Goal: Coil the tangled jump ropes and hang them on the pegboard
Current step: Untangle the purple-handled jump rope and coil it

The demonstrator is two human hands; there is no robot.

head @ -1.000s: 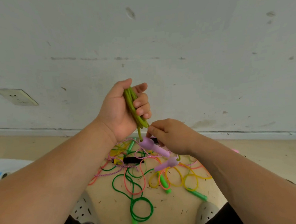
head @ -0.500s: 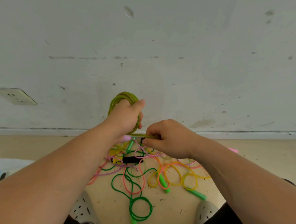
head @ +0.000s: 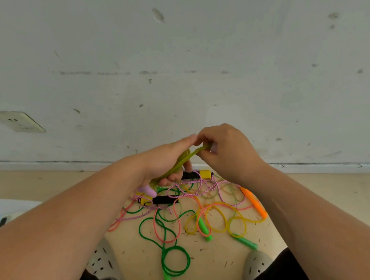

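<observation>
The left hand (head: 166, 160) grips a bundle of olive-green jump rope (head: 181, 161), fingers curled round it, and a lilac handle (head: 147, 190) pokes out below the palm. The right hand (head: 228, 150) pinches a strand of the same rope, just beside the left thumb. Below both hands, the other ropes lie tangled on the floor (head: 313, 197) near the wall: a green rope (head: 176, 261), a pink braided rope (head: 191, 186), a black-and-yellow handle (head: 161, 200) and an orange handle (head: 254, 202).
</observation>
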